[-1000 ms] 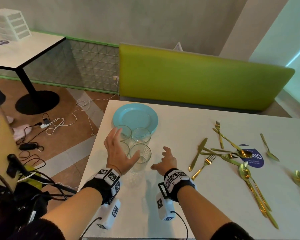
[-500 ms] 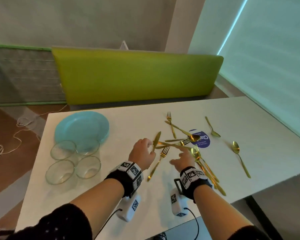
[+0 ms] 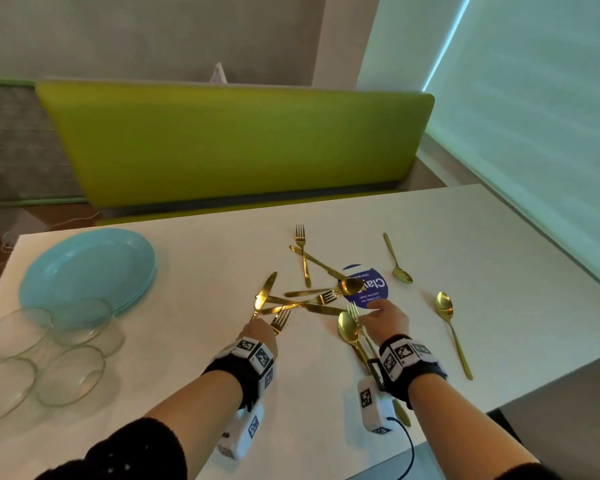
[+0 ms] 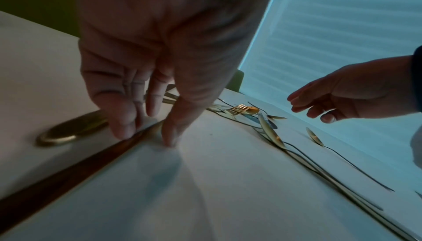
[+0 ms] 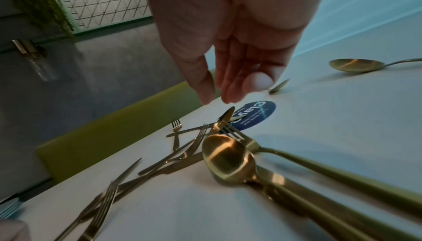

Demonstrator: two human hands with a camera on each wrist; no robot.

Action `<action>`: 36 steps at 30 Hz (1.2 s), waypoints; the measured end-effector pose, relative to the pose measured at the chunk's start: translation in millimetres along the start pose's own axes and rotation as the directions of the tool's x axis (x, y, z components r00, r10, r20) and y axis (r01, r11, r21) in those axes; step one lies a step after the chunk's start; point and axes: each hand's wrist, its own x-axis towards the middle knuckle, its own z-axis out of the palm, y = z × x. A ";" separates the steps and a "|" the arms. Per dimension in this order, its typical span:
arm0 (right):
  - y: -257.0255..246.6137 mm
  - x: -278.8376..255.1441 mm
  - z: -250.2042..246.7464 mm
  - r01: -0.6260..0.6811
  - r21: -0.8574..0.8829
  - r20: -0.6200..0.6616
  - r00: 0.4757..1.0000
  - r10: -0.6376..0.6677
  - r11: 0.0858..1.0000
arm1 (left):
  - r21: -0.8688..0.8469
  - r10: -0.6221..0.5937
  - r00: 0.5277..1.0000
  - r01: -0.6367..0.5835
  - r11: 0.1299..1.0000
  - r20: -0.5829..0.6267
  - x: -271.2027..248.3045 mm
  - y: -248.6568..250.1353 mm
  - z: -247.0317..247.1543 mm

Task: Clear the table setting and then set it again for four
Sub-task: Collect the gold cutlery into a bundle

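The left hand (image 4: 160,50) had its fingertips (image 4: 123,129) and thumb pressed down on either side of a gold handle (image 4: 95,156) lying flat on the white table (image 3: 482,258); the fingers were curled toward it in a closing pinch, but whether the handle was already gripped could not be told. In the head view that hand sat at the near ends of a knife (image 3: 264,295) and a fork (image 3: 280,320), and which of the two it was on could not be told. The right hand (image 3: 387,318) hovered above the pile with fingers (image 5: 230,86) extended and relaxed, holding nothing, just over a spoon (image 5: 226,156) and a second fork (image 5: 242,136).

Beyond the hands, the gold cutlery lay crossed and overlapping around a blue sticker (image 3: 369,287), with two spoons (image 3: 445,306) lying apart to the right. The stacked blue plates (image 3: 84,268) and four glass bowls (image 3: 70,374) stood grouped at the left end.

Recommended procedure, as a judgement: flat handles offer no edge, so roll a fingertip under one end or slide the piece toward the table edge before lifting. Take top pieces first; pulling a lower piece would likely drag its neighbours. Gather like with like, handles aligned, to simplify resetting four places.
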 end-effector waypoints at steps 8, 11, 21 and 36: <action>-27.5 25.2 16.9 0.140 -0.032 0.151 0.979 -0.133 0.990 | 0.005 -0.048 0.996 0.048 0.999 0.080 4.0 2.1 2.2; -38.9 22.9 30.1 0.173 -0.036 0.193 0.968 -0.163 0.984 | 0.028 -0.031 0.995 0.028 0.999 0.098 3.6 1.6 -0.3; -69.0 2.8 73.2 0.165 -0.242 0.282 0.955 -0.093 0.956 | -0.402 -0.002 1.000 0.012 0.916 0.025 27.1 -22.8 -44.0; -86.0 -9.0 115.8 -0.136 -0.077 0.178 0.973 0.148 0.988 | -0.716 0.079 0.996 -0.079 0.694 -0.034 55.9 -54.6 -64.7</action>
